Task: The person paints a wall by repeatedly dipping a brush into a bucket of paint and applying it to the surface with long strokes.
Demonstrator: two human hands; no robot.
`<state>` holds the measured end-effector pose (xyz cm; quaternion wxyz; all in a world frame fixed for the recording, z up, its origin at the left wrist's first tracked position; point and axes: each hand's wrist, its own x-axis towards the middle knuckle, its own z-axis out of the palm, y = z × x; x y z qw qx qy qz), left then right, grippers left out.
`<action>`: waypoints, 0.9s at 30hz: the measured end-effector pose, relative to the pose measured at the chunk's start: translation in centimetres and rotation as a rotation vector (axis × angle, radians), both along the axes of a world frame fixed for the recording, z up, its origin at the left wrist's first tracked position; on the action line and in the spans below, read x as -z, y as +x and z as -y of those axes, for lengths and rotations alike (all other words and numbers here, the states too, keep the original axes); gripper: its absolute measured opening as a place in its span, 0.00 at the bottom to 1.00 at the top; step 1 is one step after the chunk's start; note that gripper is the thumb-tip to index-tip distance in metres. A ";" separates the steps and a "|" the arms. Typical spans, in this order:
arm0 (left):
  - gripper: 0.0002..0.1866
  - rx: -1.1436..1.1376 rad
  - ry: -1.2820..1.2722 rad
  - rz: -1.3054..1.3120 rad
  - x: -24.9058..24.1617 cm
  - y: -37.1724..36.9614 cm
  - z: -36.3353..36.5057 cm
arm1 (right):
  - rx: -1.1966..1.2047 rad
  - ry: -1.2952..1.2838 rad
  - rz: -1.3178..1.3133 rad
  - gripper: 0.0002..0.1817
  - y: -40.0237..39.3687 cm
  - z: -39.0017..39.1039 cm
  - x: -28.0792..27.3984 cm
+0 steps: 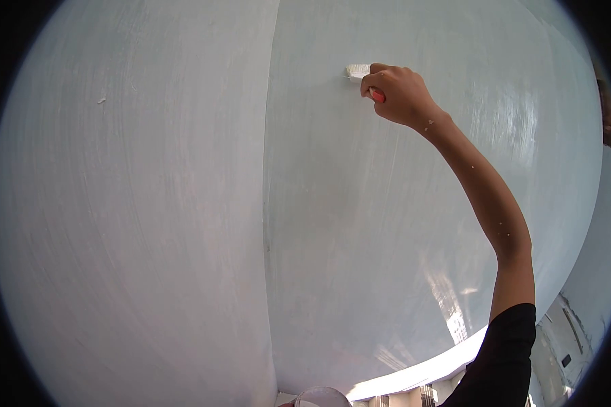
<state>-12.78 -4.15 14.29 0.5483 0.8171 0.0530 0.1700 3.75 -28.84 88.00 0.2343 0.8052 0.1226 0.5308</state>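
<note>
Your right hand (397, 91) is clenched round a paintbrush (362, 74) w/ a red handle, raised high on the wall (183, 203); white bristles press flat vs. the painted face, just right of the inside corner (270, 169) where the two wall faces meet. Arm stretches up from bottom right, black sleeve (506, 359) at the shoulder, paint specks on forearm & wrist. Wall is pale blue-white, streaky brush marks all over, glossy wet sheen lower right. At the bottom edge, a round white container rim (321, 395) pokes into view, near the corner. Your left hand isn't in view, so can't tell its grip.
</note>
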 end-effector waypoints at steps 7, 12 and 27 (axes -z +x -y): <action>0.14 0.041 0.107 0.043 -0.2 0.1 -0.3 | -0.077 0.080 0.263 0.13 -0.7 1.2 -10.0; 0.11 0.008 0.101 -0.010 0.3 -0.3 -0.9 | -0.103 -0.038 0.317 0.11 4.9 3.3 -1.9; 0.14 -0.066 0.129 0.061 -0.2 -2.0 -3.0 | -0.063 0.115 -0.553 0.09 -3.3 -2.5 42.0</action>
